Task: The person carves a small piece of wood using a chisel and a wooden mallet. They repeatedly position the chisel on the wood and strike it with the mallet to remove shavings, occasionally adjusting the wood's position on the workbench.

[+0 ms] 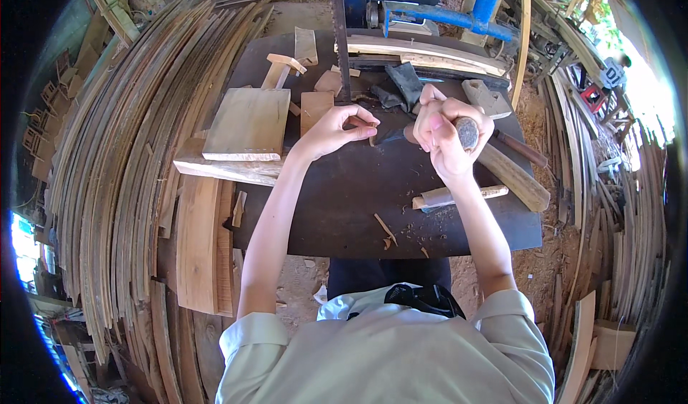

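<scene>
Planks [122, 189] left of the table [337, 217]

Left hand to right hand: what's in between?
A greyish blade and a small brownish piece show between the left hand and right hand, over the dark tabletop; head view.

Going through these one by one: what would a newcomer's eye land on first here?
Probably the right hand, closed around a round-ended handle above the dark table. Next, the upright saw blade toward the table's far side, and the long wooden strips massed along the left.
</scene>
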`<state>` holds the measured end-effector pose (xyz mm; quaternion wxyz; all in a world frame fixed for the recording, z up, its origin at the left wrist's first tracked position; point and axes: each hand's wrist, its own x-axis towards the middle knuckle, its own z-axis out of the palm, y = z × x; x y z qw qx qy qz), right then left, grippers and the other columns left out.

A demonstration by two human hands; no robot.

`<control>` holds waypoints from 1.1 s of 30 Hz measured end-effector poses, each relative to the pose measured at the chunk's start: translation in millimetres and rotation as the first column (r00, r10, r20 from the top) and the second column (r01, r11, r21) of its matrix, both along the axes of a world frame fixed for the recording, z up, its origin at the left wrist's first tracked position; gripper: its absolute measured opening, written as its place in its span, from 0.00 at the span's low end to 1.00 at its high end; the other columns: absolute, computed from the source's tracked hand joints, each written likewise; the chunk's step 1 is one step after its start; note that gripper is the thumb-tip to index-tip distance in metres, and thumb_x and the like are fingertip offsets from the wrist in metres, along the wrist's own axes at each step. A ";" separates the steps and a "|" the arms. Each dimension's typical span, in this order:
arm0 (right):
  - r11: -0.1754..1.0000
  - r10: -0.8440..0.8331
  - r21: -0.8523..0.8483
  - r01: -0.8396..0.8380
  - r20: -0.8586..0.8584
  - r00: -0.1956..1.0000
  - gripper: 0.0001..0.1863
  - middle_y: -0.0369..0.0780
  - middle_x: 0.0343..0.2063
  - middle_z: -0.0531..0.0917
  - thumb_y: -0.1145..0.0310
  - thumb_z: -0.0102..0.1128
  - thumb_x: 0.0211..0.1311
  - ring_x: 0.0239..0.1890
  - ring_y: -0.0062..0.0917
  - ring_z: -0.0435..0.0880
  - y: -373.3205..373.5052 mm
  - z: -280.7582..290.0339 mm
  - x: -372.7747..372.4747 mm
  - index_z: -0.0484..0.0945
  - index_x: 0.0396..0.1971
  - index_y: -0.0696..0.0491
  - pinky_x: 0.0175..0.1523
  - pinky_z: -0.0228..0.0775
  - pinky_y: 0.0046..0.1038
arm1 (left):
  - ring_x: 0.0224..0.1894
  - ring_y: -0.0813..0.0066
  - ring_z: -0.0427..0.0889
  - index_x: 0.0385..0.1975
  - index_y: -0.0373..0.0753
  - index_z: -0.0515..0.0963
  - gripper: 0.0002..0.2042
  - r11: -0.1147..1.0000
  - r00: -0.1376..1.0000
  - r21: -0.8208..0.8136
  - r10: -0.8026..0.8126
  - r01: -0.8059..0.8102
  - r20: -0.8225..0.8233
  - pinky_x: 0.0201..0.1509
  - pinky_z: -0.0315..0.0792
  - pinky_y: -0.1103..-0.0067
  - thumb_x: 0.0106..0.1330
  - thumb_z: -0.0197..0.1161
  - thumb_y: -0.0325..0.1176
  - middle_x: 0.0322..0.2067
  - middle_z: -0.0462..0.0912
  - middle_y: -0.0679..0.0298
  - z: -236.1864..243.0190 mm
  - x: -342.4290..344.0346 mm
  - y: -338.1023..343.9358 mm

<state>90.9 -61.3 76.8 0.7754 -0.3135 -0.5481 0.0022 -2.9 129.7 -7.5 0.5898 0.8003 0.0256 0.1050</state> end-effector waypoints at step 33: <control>0.979 -0.061 -0.186 0.078 0.095 0.994 0.08 0.35 0.17 0.75 0.76 0.56 0.55 0.22 0.25 0.76 -96.1 -61.5 -7.6 0.68 0.19 0.54 0.49 0.56 0.34 | 0.34 0.70 0.81 0.48 0.35 0.71 0.15 0.661 0.891 -0.725 0.427 -0.194 0.152 0.41 0.80 0.73 0.72 0.48 0.39 0.33 0.77 0.61 4.3 -10.2 -3.4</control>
